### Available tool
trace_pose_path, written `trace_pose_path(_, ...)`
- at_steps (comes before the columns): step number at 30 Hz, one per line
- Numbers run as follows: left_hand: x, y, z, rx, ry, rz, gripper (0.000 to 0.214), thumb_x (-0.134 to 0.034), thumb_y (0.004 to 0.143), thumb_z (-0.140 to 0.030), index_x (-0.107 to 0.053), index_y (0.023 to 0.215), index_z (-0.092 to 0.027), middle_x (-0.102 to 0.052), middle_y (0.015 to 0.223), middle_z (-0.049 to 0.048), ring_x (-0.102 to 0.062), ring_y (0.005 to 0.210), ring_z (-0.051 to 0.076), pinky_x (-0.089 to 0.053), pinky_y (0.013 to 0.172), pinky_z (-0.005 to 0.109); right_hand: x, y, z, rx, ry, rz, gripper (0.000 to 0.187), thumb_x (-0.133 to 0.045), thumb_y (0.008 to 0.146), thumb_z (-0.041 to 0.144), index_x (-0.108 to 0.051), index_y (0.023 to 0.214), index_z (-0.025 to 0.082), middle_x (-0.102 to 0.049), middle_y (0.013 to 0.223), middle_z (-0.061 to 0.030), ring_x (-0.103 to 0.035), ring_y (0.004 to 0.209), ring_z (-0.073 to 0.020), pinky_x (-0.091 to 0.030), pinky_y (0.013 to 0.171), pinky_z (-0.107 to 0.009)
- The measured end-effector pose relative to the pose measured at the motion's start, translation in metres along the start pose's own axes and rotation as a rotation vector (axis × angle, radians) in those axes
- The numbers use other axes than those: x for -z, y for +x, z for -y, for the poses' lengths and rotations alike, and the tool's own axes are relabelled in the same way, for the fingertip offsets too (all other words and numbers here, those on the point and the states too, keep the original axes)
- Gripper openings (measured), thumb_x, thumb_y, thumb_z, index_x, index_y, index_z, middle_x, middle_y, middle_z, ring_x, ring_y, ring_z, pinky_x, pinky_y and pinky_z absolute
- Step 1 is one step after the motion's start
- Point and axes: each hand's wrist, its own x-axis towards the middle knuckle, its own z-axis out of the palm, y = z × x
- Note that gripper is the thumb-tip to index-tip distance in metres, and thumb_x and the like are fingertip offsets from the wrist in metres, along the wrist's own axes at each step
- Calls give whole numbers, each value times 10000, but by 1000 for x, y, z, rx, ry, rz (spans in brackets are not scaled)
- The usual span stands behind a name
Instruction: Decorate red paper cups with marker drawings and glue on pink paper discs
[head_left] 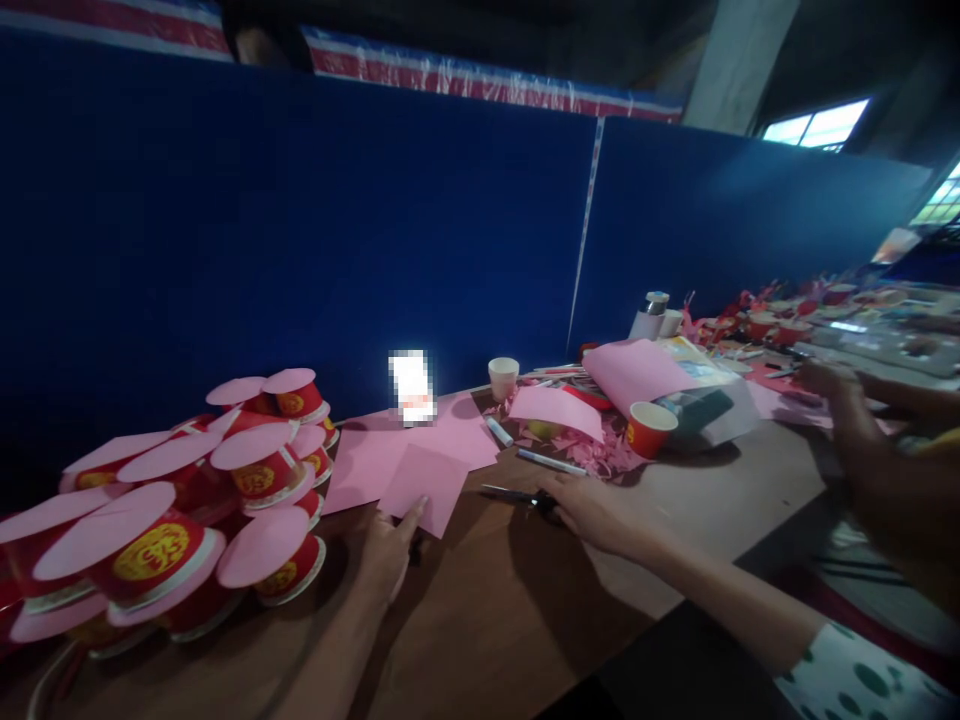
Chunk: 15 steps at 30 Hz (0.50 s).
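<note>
My left hand (390,550) grips a square of pink paper (424,485) by its near edge, thumb on top. Under and behind that square lie larger pink sheets (360,462) on the brown table. To the right, my right hand (589,510) is closed round the dark handles of a pair of scissors (514,494), whose blades point left toward the paper. A marker pen (551,461) lies just beyond my right hand, and a glue stick or thick white pen (499,432) rests beside the sheets.
Red paper cups with pink discs (259,460) are stacked at the left. A white cup (503,378), a red cup (651,430) and pink paper shreds (600,450) stand at centre right. Another person's hands (832,390) work at the far right. A blue partition (337,220) rises behind.
</note>
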Motion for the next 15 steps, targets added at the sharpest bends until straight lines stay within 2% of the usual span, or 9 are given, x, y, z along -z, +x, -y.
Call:
trace_pose_path(2,0,1,0,12,-16,13,444,-816,505,-309,-664,876,-119,-712,764,44,-646,776,197,-479,763,317,2,7,0,40,106,102,309,-559,709,118,-667,974,235,-686,858,-28,-609,775,-190,-438,712,-272)
trace_pose_path(5,1,2,1,26,-49,26,456,-809,526,-317,-654,908,-122,-714,800,51,-649,800,199,-474,796,336,-7,24,2,-17,551,223,341,-542,791,214,-595,1128,215,-670,853,-22,-594,731,-155,-433,642,-244)
trace_pose_path(7,1,2,1,29,-74,35,449,-797,553,-329,-646,925,-128,-715,836,55,-651,812,195,-473,807,339,-18,38,5,-86,848,257,383,-605,782,301,-572,1147,190,-665,870,-36,-588,713,-136,-410,570,-207)
trace_pose_path(9,0,1,0,28,-92,30,440,-789,570,-332,-641,936,-137,-715,857,54,-653,822,191,-473,816,335,-30,50,10,-129,1052,254,421,-667,743,345,-583,1122,183,-662,886,-46,-582,700,-118,-365,501,-171)
trace_pose_path(11,0,1,-1,24,-104,16,452,-795,563,-316,-636,953,-149,-716,878,49,-653,848,189,-470,833,329,-40,58,19,-164,1164,232,421,-716,702,331,-606,1081,185,-657,853,-36,-567,657,-97,-339,464,-153)
trace_pose_path(15,1,1,-1,24,-118,-16,450,-793,577,-289,-629,976,-161,-715,911,46,-649,880,182,-460,858,323,-55,59,38,-149,1294,215,350,-725,694,273,-627,1020,188,-619,747,1,-534,591,-82,-416,533,-179)
